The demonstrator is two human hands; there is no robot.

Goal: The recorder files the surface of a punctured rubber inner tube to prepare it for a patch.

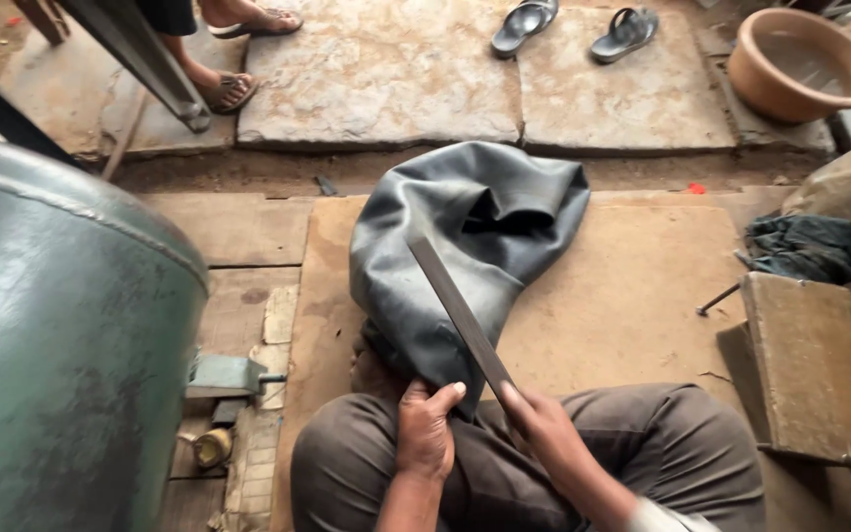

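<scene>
A dark rubber inner tube [465, 236], folded and slack, lies on a wooden board [632, 296] in front of my knees. My left hand [425, 429] presses its near end down against my thigh. My right hand [544, 419] grips the handle end of a long flat metal file [460, 315]. The file slants up and to the left across the tube's surface.
A large green metal tank [61, 335] fills the left side. Another person's sandalled feet [233, 89] stand at the far left. A pair of sandals [573, 28] lies on stone slabs. An orange basin [805, 64], dark cloth [805, 246] and a wooden block [815, 365] sit right.
</scene>
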